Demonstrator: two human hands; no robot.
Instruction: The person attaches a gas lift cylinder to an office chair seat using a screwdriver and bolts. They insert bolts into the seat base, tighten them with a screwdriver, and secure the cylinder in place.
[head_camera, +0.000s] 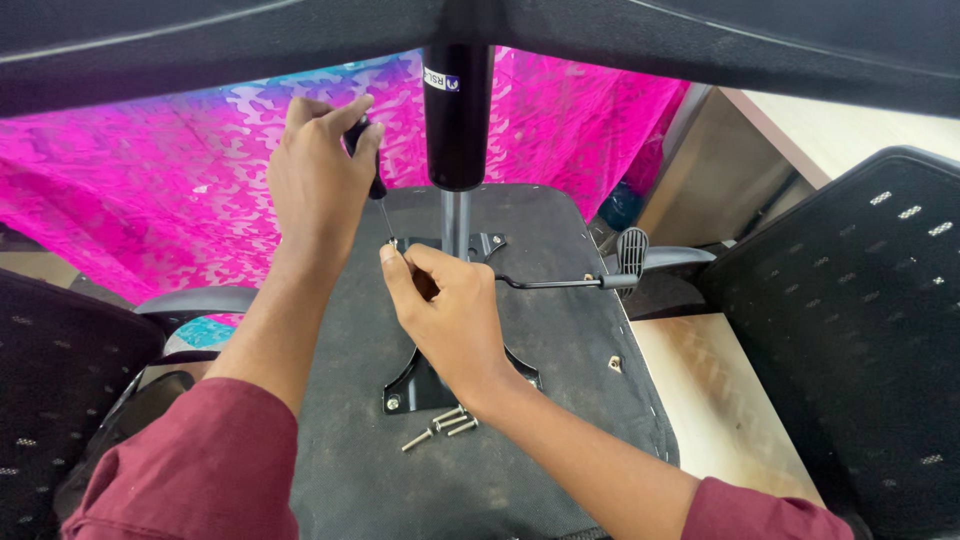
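Two hands of mine are at work over the upturned underside of a chair seat (560, 300), a dark fabric panel lying flat below me. My left hand (318, 175) is curled tight round the black handle of a screwdriver (378, 195), thumb and fingers closed over the top, and the thin shaft runs down to the near-left corner of the black metal mounting plate (410, 385) fixed to the seat. My right hand (450, 320) sits just beside that tip, its fingers pinched together at the spot where the shaft meets the plate; I cannot tell whether they hold a screw, as the fingertips hide it.

Rising from the plate is the gas lift column (457, 130), a silver rod going up into a fat black cylinder. A thin black lever (560, 283) reaches out to the right from the plate and ends in a grey paddle grip (631, 252).

Near my right wrist, a few loose silver bolts (440, 425) lie on the seat fabric, close together. Behind the seat hangs a bright pink patterned cloth (150, 180). Black mesh chair backs (860, 330) stand on either side, and a wooden floor patch (720, 400) shows to the right.
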